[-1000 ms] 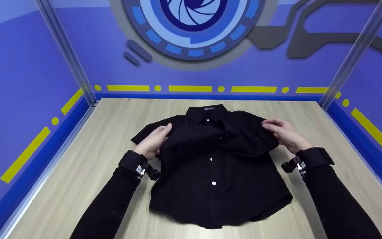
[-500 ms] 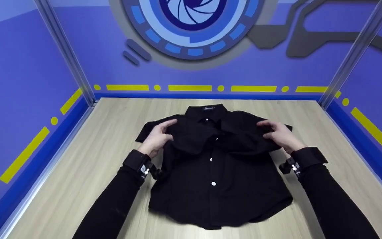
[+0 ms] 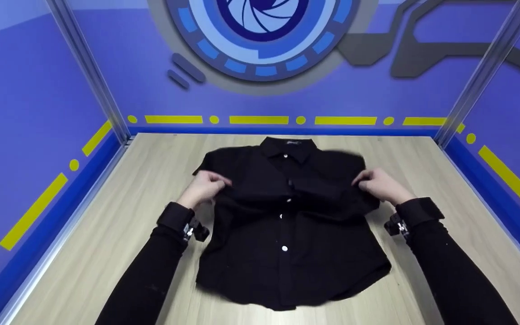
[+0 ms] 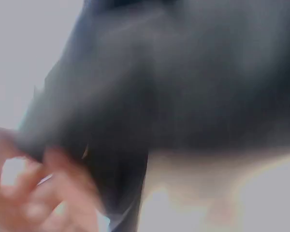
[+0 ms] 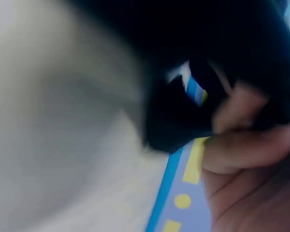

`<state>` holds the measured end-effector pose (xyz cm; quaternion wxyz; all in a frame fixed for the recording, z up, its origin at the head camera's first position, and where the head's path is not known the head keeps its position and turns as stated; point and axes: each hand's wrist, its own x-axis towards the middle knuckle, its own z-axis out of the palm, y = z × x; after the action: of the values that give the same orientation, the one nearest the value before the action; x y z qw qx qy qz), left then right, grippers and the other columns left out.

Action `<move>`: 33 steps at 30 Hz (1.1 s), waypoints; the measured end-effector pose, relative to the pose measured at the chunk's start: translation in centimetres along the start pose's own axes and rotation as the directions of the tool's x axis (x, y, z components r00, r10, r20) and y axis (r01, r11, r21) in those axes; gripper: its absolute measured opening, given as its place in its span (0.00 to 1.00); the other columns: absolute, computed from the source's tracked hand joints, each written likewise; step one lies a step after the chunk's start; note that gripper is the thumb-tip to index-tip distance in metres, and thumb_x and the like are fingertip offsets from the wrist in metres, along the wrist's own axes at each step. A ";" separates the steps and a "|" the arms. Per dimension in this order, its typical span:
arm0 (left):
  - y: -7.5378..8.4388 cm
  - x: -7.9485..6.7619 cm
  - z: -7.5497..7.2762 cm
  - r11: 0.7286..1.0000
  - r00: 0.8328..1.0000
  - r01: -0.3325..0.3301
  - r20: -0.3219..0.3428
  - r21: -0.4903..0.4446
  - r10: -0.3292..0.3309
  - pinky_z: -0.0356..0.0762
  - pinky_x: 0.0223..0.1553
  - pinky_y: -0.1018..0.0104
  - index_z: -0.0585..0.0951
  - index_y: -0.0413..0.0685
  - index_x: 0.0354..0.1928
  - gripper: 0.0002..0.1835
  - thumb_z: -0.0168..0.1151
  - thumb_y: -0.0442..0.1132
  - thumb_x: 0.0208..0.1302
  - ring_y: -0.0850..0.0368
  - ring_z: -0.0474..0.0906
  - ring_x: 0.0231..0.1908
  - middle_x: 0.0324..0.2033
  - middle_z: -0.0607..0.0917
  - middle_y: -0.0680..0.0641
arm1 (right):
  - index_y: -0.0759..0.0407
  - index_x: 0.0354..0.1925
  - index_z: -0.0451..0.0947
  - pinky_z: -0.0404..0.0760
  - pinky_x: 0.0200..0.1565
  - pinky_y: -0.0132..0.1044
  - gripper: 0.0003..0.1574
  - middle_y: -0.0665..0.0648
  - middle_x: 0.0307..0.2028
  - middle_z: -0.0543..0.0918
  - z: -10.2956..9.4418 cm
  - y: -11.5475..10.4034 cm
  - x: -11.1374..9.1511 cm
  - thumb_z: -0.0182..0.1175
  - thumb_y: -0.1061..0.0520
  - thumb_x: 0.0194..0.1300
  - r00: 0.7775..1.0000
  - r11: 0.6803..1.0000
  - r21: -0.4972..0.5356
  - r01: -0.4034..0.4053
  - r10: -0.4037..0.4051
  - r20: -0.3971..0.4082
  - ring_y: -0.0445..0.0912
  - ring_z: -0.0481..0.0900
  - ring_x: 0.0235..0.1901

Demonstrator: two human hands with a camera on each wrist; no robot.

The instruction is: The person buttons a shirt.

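A black short-sleeved button-up shirt (image 3: 260, 262) lies front side up on the wooden table, its collar (image 3: 289, 149) toward the back wall. Pale buttons run down its middle, and the chest cloth bulges in a loose fold. At the shirt's left side my left hand (image 3: 203, 187) pinches the cloth below the sleeve. My right hand (image 3: 382, 184) pinches the opposite side near the other sleeve. Black cloth hangs from the fingers in the blurred left wrist view. In the right wrist view, thumb and fingers (image 5: 246, 150) grip a gathered bit of the shirt.
The light wood tabletop (image 3: 151, 162) is bounded by blue-purple panels (image 3: 129, 81) at the back and both sides, with yellow dashes low on them. Metal posts (image 3: 90, 67) stand at the back corners. Black bands with small cameras (image 3: 190, 228) sit on both wrists.
Both hands, more spread half a second ago, now pinch the cloth. The left hand has moved slightly down and outward. The shirt's upper part has lifted and shifted, its collar farther back and right.
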<state>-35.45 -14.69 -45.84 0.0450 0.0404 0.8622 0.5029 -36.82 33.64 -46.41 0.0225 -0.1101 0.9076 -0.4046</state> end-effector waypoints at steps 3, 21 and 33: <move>0.1 -0.8 0.1 0.969 0.987 0.110 0.088 0.223 -0.132 0.70 0.14 0.68 0.84 0.49 0.26 0.12 0.57 0.44 0.62 0.60 0.69 0.12 0.12 0.73 0.53 | 0.58 0.36 0.83 0.72 0.32 0.33 0.09 0.51 0.29 0.79 0.3 0.2 -0.1 0.56 0.61 0.60 0.999 0.985 -0.170 -0.011 0.017 0.029 0.43 0.73 0.27; -1.7 0.2 -0.7 0.908 0.998 -0.006 -0.058 0.419 0.034 0.75 0.51 0.53 0.73 0.41 0.52 0.15 0.53 0.39 0.65 0.44 0.79 0.46 0.46 0.83 0.40 | 0.68 0.74 0.36 0.50 0.71 0.59 0.49 0.78 0.71 0.47 -0.7 2.6 -0.2 0.46 0.41 0.74 0.990 0.993 -0.021 -0.116 0.114 -0.078 0.68 0.48 0.71; -3.5 2.4 -3.0 0.979 0.995 0.078 -0.074 0.187 -0.065 0.64 0.66 0.51 0.64 0.33 0.65 0.28 0.54 0.39 0.66 0.38 0.64 0.65 0.64 0.67 0.30 | 0.75 0.66 0.61 0.61 0.66 0.58 0.44 0.78 0.64 0.65 -1.6 3.0 -0.6 0.47 0.39 0.72 0.959 0.960 -0.107 -0.260 0.244 -0.146 0.68 0.61 0.66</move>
<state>-38.32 -18.75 -47.50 0.0298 -0.0035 0.9082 0.4175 -36.98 36.88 -47.53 0.0074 0.0323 0.9373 -0.3469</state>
